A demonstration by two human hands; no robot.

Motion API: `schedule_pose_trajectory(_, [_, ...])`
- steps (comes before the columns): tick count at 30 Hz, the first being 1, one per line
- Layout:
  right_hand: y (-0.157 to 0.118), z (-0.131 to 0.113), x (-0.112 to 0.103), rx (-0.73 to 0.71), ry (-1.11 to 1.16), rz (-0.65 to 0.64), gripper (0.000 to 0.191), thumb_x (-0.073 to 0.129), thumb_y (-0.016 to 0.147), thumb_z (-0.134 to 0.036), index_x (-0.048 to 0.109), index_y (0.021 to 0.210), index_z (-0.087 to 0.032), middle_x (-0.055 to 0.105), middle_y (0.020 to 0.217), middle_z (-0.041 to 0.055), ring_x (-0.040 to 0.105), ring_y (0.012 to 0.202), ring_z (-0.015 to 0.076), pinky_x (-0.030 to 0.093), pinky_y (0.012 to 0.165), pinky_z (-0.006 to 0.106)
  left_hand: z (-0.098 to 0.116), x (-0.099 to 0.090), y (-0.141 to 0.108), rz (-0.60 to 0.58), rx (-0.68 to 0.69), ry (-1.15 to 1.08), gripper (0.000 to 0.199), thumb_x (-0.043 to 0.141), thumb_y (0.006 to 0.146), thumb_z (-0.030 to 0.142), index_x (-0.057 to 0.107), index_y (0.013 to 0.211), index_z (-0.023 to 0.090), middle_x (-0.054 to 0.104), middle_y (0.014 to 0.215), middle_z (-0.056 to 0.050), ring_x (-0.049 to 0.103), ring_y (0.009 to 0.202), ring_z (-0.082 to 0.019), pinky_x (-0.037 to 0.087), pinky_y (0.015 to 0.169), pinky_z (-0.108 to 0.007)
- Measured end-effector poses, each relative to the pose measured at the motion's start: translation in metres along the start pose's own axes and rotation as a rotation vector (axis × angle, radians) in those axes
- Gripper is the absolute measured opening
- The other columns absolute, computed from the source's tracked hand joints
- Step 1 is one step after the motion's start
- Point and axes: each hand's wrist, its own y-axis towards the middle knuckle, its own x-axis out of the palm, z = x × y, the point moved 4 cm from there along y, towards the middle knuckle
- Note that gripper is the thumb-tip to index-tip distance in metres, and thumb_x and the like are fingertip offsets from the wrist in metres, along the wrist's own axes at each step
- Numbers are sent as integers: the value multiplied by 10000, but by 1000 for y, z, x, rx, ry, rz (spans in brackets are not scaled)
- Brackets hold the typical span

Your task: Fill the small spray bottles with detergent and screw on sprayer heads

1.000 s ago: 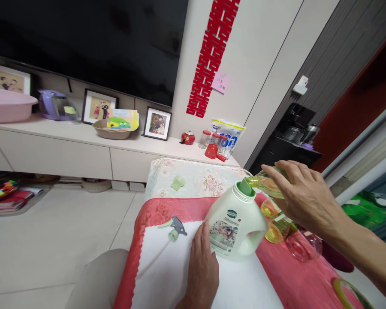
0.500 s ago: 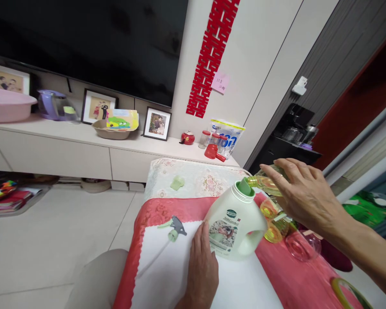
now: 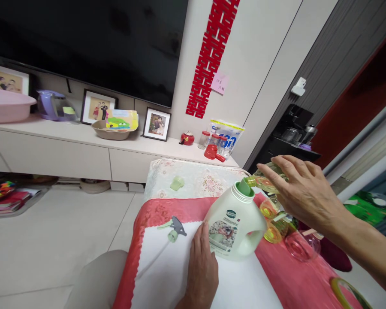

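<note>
A pale green laundry detergent jug (image 3: pixel 236 227) stands upright, uncapped, with a printed label facing me. My left hand (image 3: pixel 204 266) holds the jug's lower left side, its fingers pressed together along it. Above and to the right, my right hand (image 3: pixel 297 184) grips a clear bottle (image 3: pixel 265 184) of yellowish liquid. That bottle lies tipped, its neck at the green spout (image 3: pixel 244 187) in the jug's mouth; my fingers cover part of it. Left of the jug lies a grey-and-green spray trigger (image 3: pixel 174 229) with its dip tube. A pale green cap (image 3: pixel 177 183) sits farther back.
Clear containers (image 3: pixel 272 231) with yellow tints and a pink-tinted clear container (image 3: pixel 304 246) stand right of the jug on the red cloth (image 3: pixel 296 274). A roll of tape (image 3: pixel 349 294) lies near the right front. Red-lidded jars (image 3: pixel 204 139) stand on the cabinet behind.
My right hand has risen slightly, and the bottle is tipped a little more toward the jug. My left hand and the jug stay in place.
</note>
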Motion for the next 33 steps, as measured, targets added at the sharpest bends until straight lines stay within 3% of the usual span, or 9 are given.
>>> schedule_pose_trajectory(9, [4, 2, -1, -16, -9, -11, 556, 552, 883, -88, 523, 1404, -279, 424, 1409, 123, 398, 1297, 318, 406, 941, 453, -2, 2, 0, 21, -2, -19, 726, 372, 853, 10, 266, 1558, 149, 459, 1516, -171, 435, 1426, -271, 415, 1151, -472])
schedule_pose_trajectory(33, [9, -1, -9, -104, 23, 67, 483, 394, 983, -39, 396, 1418, -251, 357, 1485, 137, 361, 1371, 331, 385, 1000, 545, 2, 1, 1, 6, -25, 20, 673, 342, 860, -11, 333, 1526, 89, 477, 1509, -186, 440, 1426, -264, 405, 1153, -411])
